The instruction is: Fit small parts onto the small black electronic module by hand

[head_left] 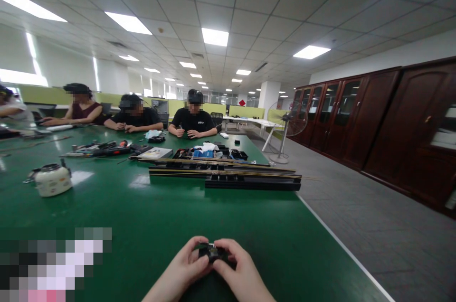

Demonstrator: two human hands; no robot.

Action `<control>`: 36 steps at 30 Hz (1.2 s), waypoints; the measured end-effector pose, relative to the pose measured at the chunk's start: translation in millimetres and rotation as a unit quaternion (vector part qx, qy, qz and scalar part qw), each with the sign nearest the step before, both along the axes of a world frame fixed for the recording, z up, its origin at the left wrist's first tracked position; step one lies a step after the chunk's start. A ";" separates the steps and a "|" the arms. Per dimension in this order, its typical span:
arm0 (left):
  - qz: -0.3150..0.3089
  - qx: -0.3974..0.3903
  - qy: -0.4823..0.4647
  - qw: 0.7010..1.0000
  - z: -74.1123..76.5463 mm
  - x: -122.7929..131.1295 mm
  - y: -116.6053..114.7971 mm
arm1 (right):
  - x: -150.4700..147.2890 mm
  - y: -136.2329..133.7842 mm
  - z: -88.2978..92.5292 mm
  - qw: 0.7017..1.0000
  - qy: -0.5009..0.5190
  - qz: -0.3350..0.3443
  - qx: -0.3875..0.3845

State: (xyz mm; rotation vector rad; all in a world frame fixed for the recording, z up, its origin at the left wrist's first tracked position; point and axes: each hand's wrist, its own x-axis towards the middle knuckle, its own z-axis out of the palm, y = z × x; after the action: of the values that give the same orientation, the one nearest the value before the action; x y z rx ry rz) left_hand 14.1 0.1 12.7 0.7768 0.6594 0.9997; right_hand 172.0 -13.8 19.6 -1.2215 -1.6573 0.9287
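Near the front edge of the green table [149, 226], a small black part [213, 253] with a bit of bright metal on top sits between my two hands. My left hand [190, 261] grips it from the left, thumb at the near side and index finger curled over the far side. From the right, my right hand [237, 261] pinches it the same way. The fingers cover much of the part, so its exact kind does not show.
Long black rails [252, 182] with thin brass-coloured rods lie across the table ahead. Behind them are a blue packet [204, 151], black trays [238, 154] and tools [112, 150]. A cream pot [53, 180] stands left. Several people sit along the far side. A fan [288, 119] stands right.
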 end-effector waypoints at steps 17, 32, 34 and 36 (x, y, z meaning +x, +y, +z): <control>0.037 -0.148 -0.058 0.987 -12.0 9.9 15.2 | -6.6 7.2 -16.0 0.998 0.044 -0.026 -0.033; -0.061 -0.177 -0.235 0.954 -3.5 7.3 3.9 | -6.8 0.5 -4.7 0.997 0.013 -0.014 0.079; -0.065 -0.181 -0.239 0.952 -5.4 7.8 4.5 | -7.1 1.2 -6.1 0.997 0.005 -0.011 0.082; -0.064 -0.182 -0.242 0.951 -6.1 9.1 4.8 | -7.8 1.5 -7.4 0.997 0.003 -0.012 0.077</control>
State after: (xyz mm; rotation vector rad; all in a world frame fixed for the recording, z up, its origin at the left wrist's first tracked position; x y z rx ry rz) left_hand 23.2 4.9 6.6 0.2274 0.3437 0.8702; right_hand 164.2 -12.3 12.1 -1.1309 -1.6727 0.7730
